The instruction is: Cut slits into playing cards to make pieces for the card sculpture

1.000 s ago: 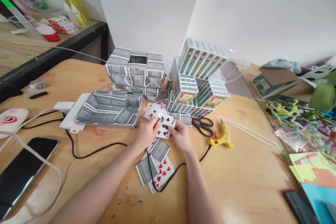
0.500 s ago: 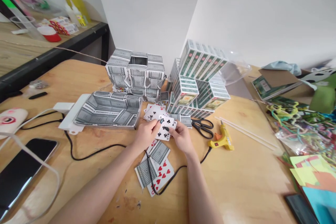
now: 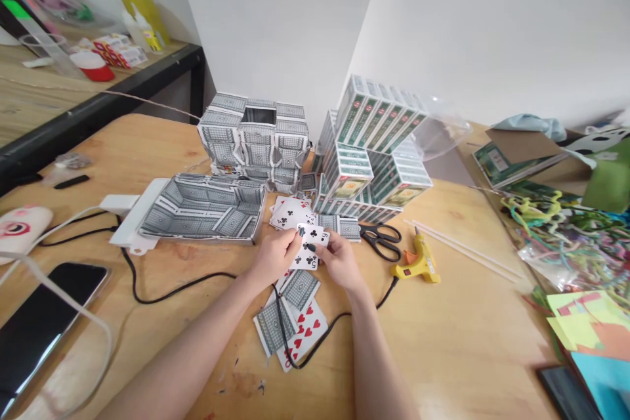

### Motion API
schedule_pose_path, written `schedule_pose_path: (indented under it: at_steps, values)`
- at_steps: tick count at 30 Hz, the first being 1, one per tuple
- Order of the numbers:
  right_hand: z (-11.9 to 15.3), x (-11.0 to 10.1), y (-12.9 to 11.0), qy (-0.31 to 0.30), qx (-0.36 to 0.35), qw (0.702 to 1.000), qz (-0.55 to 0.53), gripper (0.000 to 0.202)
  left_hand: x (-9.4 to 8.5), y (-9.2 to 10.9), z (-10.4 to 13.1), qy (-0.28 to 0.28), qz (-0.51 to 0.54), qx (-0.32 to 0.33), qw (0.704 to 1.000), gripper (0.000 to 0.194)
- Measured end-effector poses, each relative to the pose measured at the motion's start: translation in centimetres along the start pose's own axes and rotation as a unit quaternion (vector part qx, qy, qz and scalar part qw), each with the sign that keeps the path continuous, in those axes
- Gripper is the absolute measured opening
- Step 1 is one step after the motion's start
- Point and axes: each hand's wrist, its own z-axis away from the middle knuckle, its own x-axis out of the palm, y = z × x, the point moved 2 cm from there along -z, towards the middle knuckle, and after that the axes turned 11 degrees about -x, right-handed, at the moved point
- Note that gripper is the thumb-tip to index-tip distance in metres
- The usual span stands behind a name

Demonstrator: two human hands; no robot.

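Cards [image 3: 294,316] lie loose nearest you, under your forearms, some face down and a red hearts card face up, with the black cord [image 3: 187,282] of the glue gun crossing them; bare wood opens out on both sides of your arms, wider to your right. Your left hand [image 3: 273,254] and right hand [image 3: 339,262] meet above them, fingers pinched together on the same club cards [image 3: 309,246], which you hold just off the table between the two hands. Right of your right hand, the scissors [image 3: 381,239] and the yellow glue gun [image 3: 417,261] lie near, so room there is tight; left of your left hand the card-covered tray [image 3: 204,205] sits close. Beyond your fingers more face-up cards [image 3: 289,213] are spread, then the card-built block [image 3: 256,134] and the stacked card boxes [image 3: 371,144] wall off the far edge. Since a second ago your hands have drawn slightly closer together and the held cards overlap more; everything else stayed put.
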Motion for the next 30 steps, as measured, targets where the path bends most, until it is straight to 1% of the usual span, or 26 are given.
schedule_pose_path:
  at_steps: [3, 7, 11, 13, 16, 18, 20, 22, 23, 25, 27, 28, 30]
  values:
    - [0.0, -0.1, 0.1, -0.007, -0.005, 1.0, 0.001, 0.013, 0.0, 0.0, 0.0, -0.002, 0.02, 0.004, 1.0, 0.033]
    - [0.0, -0.2, 0.2, -0.017, 0.0, 0.999, -0.037, 0.013, -0.1, 0.0, 0.0, 0.003, 0.078, -0.027, 0.997, 0.034]
    - [0.0, -0.1, 0.2, -0.026, 0.009, 0.997, -0.078, 0.017, 0.0, 0.1, 0.1, -0.043, 0.15, -0.084, 0.984, 0.034]
    - [0.0, 0.1, 0.1, -0.036, 0.017, 0.995, -0.094, 0.018, 0.0, 0.1, 0.2, -0.057, 0.173, -0.112, 0.977, 0.035]
    - [0.0, 0.3, -0.2, -0.041, 0.026, 0.994, -0.101, 0.018, -0.2, 0.2, 0.2, -0.044, 0.176, -0.135, 0.974, 0.037]
    - [-0.1, 0.5, -0.4, -0.031, 0.028, 0.994, -0.104, 0.019, -0.3, 0.2, 0.2, -0.029, 0.175, -0.147, 0.973, 0.038]
    - [-0.1, 0.6, -0.7, -0.012, 0.027, 0.993, -0.114, 0.019, -0.1, 0.1, 0.1, -0.024, 0.197, -0.167, 0.966, 0.038]
    - [-0.2, 0.8, -0.8, 0.009, 0.023, 0.992, -0.127, 0.018, 0.3, -0.2, 0.0, -0.036, 0.253, -0.195, 0.947, 0.038]
    - [-0.2, 0.9, -0.9, 0.018, 0.021, 0.991, -0.133, 0.018, 0.5, -0.3, -0.1, -0.047, 0.293, -0.209, 0.932, 0.037]
    - [-0.2, 1.0, -0.9, 0.034, 0.018, 0.989, -0.143, 0.018, 0.8, -0.6, -0.3, -0.058, 0.378, -0.235, 0.894, 0.041]
    - [-0.2, 1.0, -0.9, 0.047, 0.016, 0.988, -0.148, 0.017, 0.9, -0.7, -0.5, -0.065, 0.439, -0.257, 0.859, 0.043]
    - [-0.2, 1.0, -0.9, 0.051, 0.015, 0.987, -0.15, 0.017, 0.8, -0.7, -0.6, -0.066, 0.452, -0.264, 0.849, 0.042]
    - [-0.2, 1.0, -1.0, 0.058, 0.014, 0.987, -0.148, 0.017, 0.4, -0.6, -0.8, -0.061, 0.454, -0.266, 0.848, 0.035]
